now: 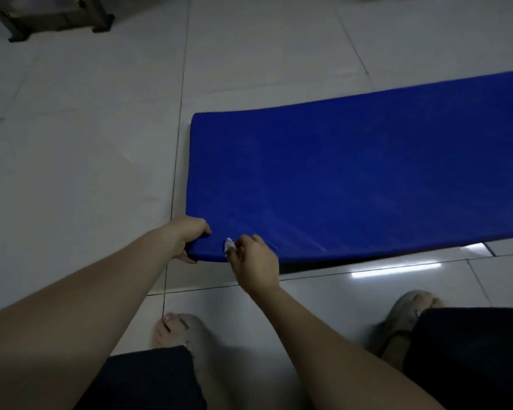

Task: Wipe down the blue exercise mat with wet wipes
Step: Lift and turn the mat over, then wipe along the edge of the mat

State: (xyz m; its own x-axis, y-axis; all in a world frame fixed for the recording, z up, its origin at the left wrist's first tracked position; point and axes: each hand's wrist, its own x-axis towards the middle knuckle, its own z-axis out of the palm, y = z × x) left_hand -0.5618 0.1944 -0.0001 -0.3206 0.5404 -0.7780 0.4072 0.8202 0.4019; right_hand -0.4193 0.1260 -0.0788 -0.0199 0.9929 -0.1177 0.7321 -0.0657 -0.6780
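The blue exercise mat (pixel 353 179) lies on the pale tiled floor and runs off the right edge of the view. Its near left corner is lifted off the tiles. My left hand (pixel 190 236) grips that corner, thumb on top and fingers curled underneath. Just to the right, my right hand (pixel 253 260) pinches a small crumpled white wet wipe (pixel 229 245) against the mat's near edge. Faint streaks show on the mat surface near the wipe.
My two feet in sandals (pixel 175 328) (pixel 412 309) stand on the glossy tiles just in front of the mat. The dark legs of a piece of furniture (pixel 57 19) stand at the far left. Open tiled floor (pixel 80 149) lies left of the mat.
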